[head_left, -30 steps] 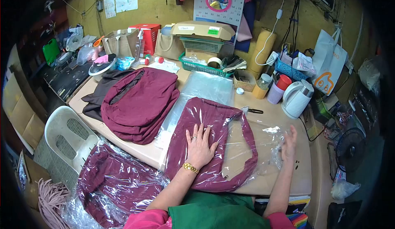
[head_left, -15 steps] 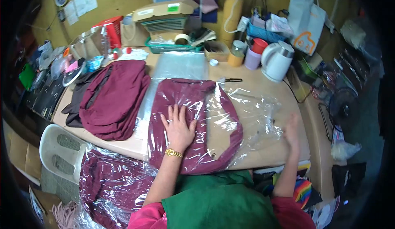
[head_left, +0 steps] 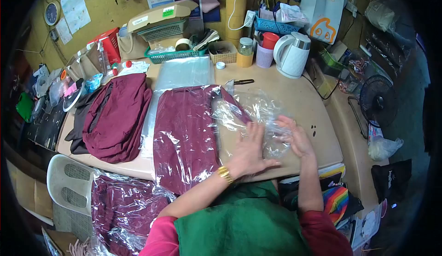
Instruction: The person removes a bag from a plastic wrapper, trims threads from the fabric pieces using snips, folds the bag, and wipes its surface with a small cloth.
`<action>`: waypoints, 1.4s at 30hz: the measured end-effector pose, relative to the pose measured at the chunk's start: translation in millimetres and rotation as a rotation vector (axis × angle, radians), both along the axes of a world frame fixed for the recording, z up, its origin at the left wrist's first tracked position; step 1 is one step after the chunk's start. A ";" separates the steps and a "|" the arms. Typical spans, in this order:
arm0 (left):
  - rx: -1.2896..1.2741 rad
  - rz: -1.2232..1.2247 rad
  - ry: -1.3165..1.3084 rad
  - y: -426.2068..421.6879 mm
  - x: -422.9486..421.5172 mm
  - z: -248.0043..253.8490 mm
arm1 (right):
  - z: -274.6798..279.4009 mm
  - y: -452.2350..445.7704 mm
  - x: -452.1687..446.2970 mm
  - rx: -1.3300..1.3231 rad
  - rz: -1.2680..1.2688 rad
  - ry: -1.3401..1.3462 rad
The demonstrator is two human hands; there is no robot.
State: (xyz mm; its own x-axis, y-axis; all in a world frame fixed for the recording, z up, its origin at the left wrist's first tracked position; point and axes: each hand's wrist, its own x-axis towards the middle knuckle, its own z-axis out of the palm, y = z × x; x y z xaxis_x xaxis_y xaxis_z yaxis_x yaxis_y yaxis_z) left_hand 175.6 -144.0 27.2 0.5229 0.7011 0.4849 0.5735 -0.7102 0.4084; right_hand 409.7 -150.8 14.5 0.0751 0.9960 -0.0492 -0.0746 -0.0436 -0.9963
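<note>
A maroon fabric bag (head_left: 184,131) lies flat on the table inside a clear plastic bag (head_left: 269,100). My left hand (head_left: 251,152), with a gold watch at the wrist, is spread over the right part of this package, where the maroon strap curves. Its fingers point away from me and lie on the plastic. At the loose right end of the plastic is my right hand (head_left: 298,138), its fingers bent onto the crumpled film; the fingertips are partly blurred. Left of the package sits a stack of maroon bags (head_left: 117,118), with dark fabric (head_left: 83,136) beneath.
Clear plastic sheets (head_left: 184,72) lie behind the package, near a black-handled cutter (head_left: 244,81). A white kettle (head_left: 292,55), jar (head_left: 245,52) and green basket (head_left: 175,55) line the back. Another wrapped maroon bag (head_left: 124,210) rests on a white chair (head_left: 69,177).
My left hand has slid right from the maroon fabric to the strap side. My right hand has come leftward onto the plastic, whose loose end is now bunched up. The camera view has shifted.
</note>
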 end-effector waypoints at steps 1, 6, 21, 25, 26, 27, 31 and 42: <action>0.004 0.004 -0.002 13.1 16.8 -10.4 | 19.3 -2.7 -24.2 0.164 0.069 0.011; -0.664 -0.176 -0.550 92.6 18.9 103.3 | 42.4 -16.8 -22.8 0.433 -0.193 0.061; -1.090 -0.207 -2.007 34.2 -169.0 4.7 | 26.1 -40.7 49.8 0.305 -0.117 -0.067; -1.229 0.006 -1.877 -4.9 -178.5 -20.2 | 35.1 -35.4 45.8 -0.097 -0.324 -0.937; -1.103 0.162 -1.647 -1.8 -177.6 -22.6 | 36.3 -21.8 31.5 0.089 -0.306 -1.011; -0.969 0.296 -1.411 4.6 -179.5 -27.0 | 35.8 -11.5 15.3 0.281 -0.286 -1.078; -0.971 0.368 -0.942 1.8 -253.1 -21.8 | -4.2 1.8 -1.6 -0.070 0.101 -1.411; -0.248 0.596 -0.269 118.7 -222.7 21.4 | 0.6 170.5 -5.2 0.049 -0.116 -1.019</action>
State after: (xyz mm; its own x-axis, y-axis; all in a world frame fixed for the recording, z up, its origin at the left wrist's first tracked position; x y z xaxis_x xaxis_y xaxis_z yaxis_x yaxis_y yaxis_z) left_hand -47.2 -25.3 48.6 -0.1009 0.9377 0.3325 0.6925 -0.1737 0.7002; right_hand 404.5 19.7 15.1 0.1547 0.9791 0.1323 0.8064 -0.0478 -0.5894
